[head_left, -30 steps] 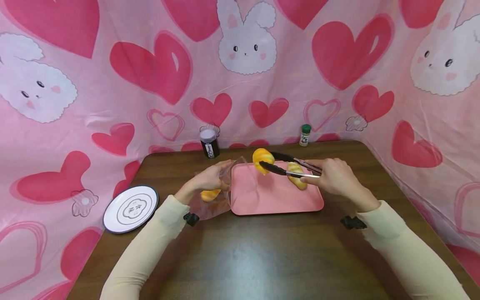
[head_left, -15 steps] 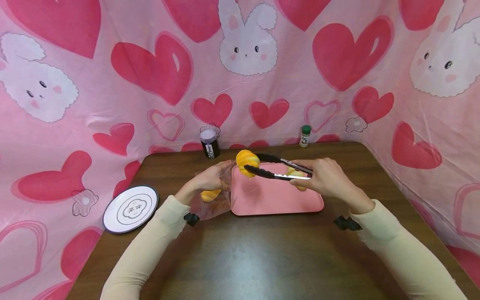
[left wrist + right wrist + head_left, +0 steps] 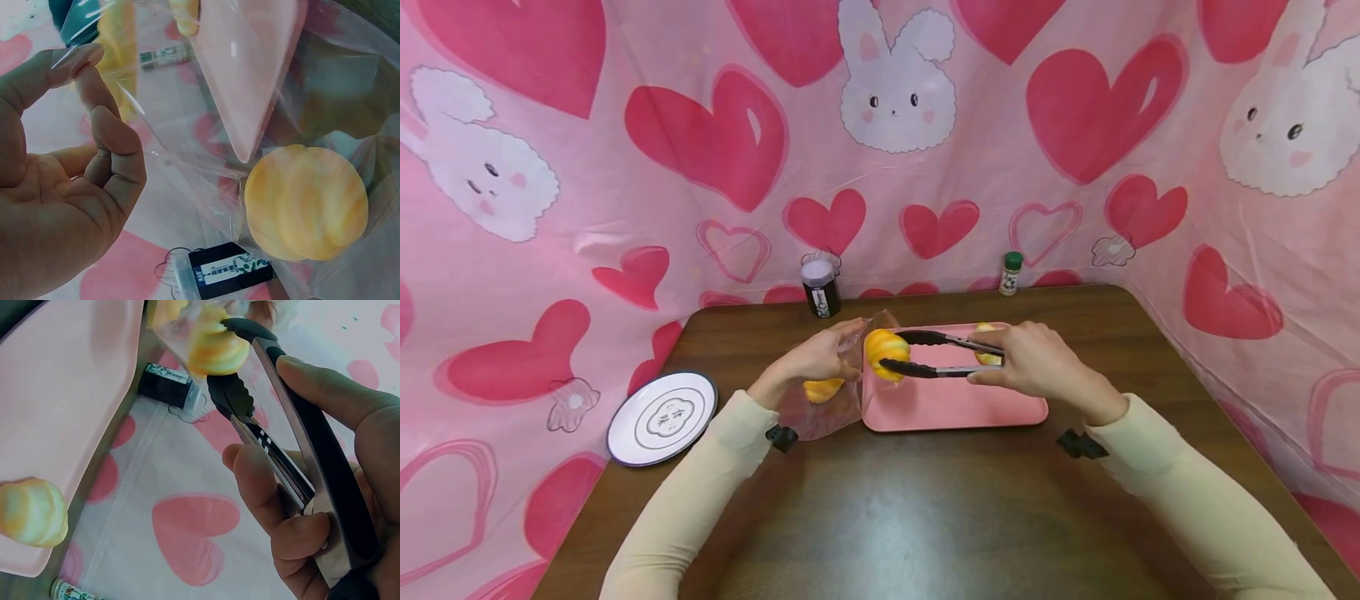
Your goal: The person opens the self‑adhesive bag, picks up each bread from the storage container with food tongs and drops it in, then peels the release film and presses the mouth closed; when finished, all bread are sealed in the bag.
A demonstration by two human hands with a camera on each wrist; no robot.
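Observation:
My right hand [image 3: 1037, 360] grips black-and-steel tongs [image 3: 916, 369], thumb on one arm and fingers curled round the other. Between the tong tips is a yellow, ridged bread roll [image 3: 883, 353], held over the left end of the pink tray [image 3: 958, 408] at the mouth of a clear plastic bag [image 3: 829, 425]. My left hand [image 3: 814, 357] pinches the bag's edge between thumb and finger, as the left wrist view shows. Inside the bag lies a similar roll [image 3: 306, 203]. Another roll [image 3: 34, 512] rests on the tray, partly covered by my right hand in the head view.
A white plate with a dark rim [image 3: 662, 419] lies at the table's left. Along the back stand a black jar with a pale lid [image 3: 821, 289] and a small green-capped shaker [image 3: 1011, 274]. Pink heart-and-rabbit cloth hangs behind the wooden table [image 3: 880, 517].
My right hand has carried the tongs and roll leftward across the tray, then lower, up to the bag's mouth. My left hand has stayed in place on the bag.

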